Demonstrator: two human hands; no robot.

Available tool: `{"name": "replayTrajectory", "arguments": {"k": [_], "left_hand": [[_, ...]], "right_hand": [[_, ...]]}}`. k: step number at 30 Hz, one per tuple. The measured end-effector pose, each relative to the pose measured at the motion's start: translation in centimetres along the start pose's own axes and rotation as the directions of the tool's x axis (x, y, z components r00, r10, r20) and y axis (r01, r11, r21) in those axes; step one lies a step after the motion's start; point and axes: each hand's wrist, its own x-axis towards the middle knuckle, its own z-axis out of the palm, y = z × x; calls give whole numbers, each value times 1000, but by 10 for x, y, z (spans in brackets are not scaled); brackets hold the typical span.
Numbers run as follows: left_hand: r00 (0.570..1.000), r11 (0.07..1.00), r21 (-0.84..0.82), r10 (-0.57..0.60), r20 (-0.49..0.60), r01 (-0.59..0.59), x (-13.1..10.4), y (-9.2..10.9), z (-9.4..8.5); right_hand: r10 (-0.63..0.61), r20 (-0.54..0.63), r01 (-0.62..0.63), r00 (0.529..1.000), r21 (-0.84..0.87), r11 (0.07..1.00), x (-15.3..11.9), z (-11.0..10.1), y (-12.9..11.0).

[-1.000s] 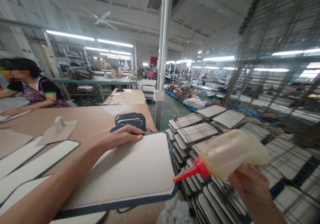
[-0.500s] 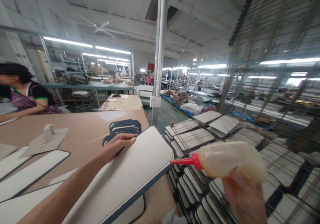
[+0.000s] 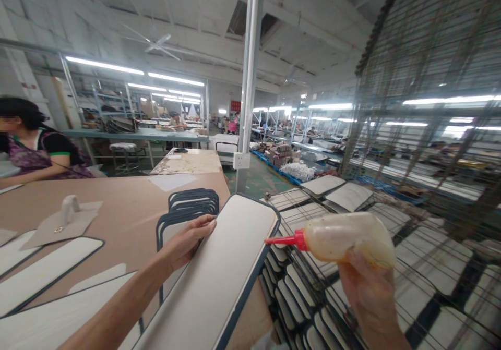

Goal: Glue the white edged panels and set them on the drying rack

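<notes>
My left hand (image 3: 195,235) grips the left edge of a long cream panel (image 3: 223,256) with rounded corners and a dark blue border, held tilted above the table. In my right hand (image 3: 366,282) is a translucent squeeze bottle (image 3: 348,238) of yellowish liquid, lying sideways. Its red nozzle (image 3: 284,240) points left, with the tip at the panel's right edge. Behind my left hand a stack of dark-edged panels (image 3: 193,198) rests on the table.
The brown table (image 3: 129,204) also bears loose panels (image 3: 50,272) and a beige piece with a handle (image 3: 70,212). Wire racks (image 3: 395,256) full of panels stand at the right. Beyond the table are a metal post (image 3: 248,79) and, at left, a seated person (image 3: 39,152).
The panel has turned more upright, and the nozzle tip sits lower along its right edge. My right hand and the bottle have shifted left. More of the stack behind my left hand shows.
</notes>
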Motion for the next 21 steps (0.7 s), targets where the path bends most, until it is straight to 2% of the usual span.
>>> {"name": "replayTrajectory", "arguments": {"k": [5,16,21], "left_hand": [[999,1000,1,-23,36,23,2,-5,-4],[994,994,-10,-110,26,110,11,-18,-18],[991,991,-23,-134,7,134,13,-20,-22]], "right_hand": [[19,74,-16,997,-34,999,7,0,7],[63,105,-56,992,-70,996,6,1,23],[116,68,-110,991,-83,990,-1,1,23]]}}
